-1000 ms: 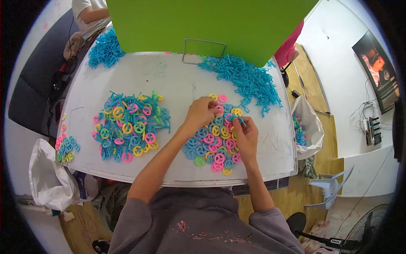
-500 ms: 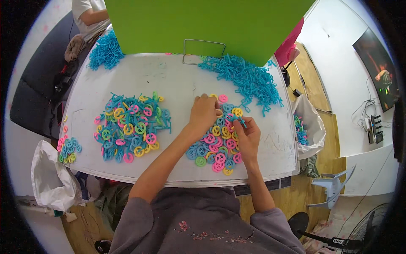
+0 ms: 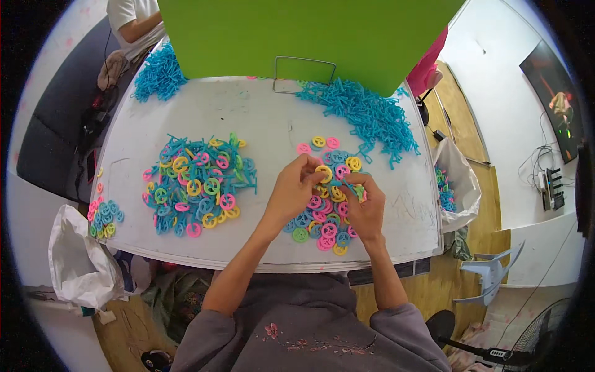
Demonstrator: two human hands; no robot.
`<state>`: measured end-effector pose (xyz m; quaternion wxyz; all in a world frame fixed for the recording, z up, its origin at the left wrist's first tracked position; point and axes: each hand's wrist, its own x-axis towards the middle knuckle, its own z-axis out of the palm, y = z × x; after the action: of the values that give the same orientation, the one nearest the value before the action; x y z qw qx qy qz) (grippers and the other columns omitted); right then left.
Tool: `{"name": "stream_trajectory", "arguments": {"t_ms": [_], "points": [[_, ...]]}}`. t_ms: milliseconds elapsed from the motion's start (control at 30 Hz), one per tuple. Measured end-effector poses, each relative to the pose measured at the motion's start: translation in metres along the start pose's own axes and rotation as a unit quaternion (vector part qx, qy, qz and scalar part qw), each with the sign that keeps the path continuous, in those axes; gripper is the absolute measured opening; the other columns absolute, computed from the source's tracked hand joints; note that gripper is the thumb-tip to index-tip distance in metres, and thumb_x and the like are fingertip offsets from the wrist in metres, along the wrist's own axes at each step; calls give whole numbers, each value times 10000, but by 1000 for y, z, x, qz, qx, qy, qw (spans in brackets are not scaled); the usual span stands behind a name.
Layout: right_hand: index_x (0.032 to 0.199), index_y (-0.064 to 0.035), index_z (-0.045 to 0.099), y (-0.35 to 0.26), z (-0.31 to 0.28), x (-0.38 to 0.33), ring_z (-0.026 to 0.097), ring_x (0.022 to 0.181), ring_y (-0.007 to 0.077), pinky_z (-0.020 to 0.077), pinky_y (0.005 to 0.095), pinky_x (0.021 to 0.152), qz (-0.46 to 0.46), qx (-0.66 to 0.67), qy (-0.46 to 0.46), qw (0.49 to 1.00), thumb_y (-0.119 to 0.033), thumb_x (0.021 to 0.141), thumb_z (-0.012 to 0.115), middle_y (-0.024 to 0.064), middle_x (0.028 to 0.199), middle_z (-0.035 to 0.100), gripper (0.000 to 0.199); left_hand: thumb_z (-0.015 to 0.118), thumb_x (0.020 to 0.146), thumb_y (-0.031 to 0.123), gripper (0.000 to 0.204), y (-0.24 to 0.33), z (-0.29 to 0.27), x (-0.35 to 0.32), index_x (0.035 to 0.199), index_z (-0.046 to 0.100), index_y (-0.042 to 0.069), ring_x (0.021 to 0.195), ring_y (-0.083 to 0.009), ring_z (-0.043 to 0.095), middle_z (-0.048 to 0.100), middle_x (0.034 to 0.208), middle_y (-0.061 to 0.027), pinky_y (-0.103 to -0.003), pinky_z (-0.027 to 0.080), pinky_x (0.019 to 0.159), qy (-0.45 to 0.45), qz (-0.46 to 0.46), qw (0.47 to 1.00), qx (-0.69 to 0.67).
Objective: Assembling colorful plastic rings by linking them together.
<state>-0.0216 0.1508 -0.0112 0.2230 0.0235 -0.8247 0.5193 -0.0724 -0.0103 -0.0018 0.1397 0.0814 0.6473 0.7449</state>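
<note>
Between the thumb and fingers of my left hand [image 3: 291, 193] is a yellow plastic wheel [image 3: 323, 173], a small ring with spokes. Close beside it on the right, my right hand [image 3: 365, 208] pinches a blue plastic stick [image 3: 348, 184], partly hidden by the fingers. Both hands are above a loose pile of pink, yellow, blue and green wheels [image 3: 326, 230] on the white table [image 3: 260, 124]. Left of my hands lies a heap of blue sticks with coloured wheels among them [image 3: 192, 186].
A large heap of blue sticks [image 3: 372, 118] lies at the far right, another [image 3: 159, 73] far left. A green board [image 3: 304, 37] with a wire stand [image 3: 304, 59] rises at the back. White sacks [image 3: 458, 180] flank the table. A person [image 3: 133, 28] sits far left.
My left hand has drawn back toward me from the pile's far side, now with the yellow wheel. The wheel is close to my right hand, which keeps the blue stick.
</note>
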Motion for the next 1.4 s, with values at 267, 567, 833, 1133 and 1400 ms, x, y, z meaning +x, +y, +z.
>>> {"name": "stream_trajectory", "arguments": {"t_ms": [267,567,833,1133,1400], "points": [[917,25,591,-5,-2,2,617,851,152,480,279,785,0,-32,-60,998,92,783,630,98,877,654,155,552,886,-20,27,4,3,-5,889,525,-20,783,-140,613,631,801,-101,-282,489,710,29,85,985,146],[940,32,598,-6,1,5,610,782,111,499,248,705,133,205,-32,969,30,841,643,77,878,656,109,487,925,-22,261,-3,14,-23,1135,638,17,809,-144,619,671,906,-114,-280,501,720,40,118,990,59],[1037,9,611,-15,-4,2,612,754,98,510,236,674,239,310,-79,917,-42,886,634,62,867,661,161,438,821,-159,447,6,21,-32,1160,640,51,821,-177,641,669,928,-155,-287,513,742,88,183,970,136],[1054,2,609,-10,8,-6,623,708,108,505,244,598,272,360,-38,892,-104,915,616,75,879,679,175,466,774,-147,475,-1,27,-33,1161,640,66,702,-256,628,631,797,-158,-328,489,622,156,245,927,238],[1020,-15,616,-3,18,-13,623,709,118,513,266,634,342,417,-37,841,-169,946,578,65,881,674,175,481,783,-129,405,-11,26,-30,1110,648,42,648,-275,619,626,776,-157,-351,475,588,184,265,922,216]]}}
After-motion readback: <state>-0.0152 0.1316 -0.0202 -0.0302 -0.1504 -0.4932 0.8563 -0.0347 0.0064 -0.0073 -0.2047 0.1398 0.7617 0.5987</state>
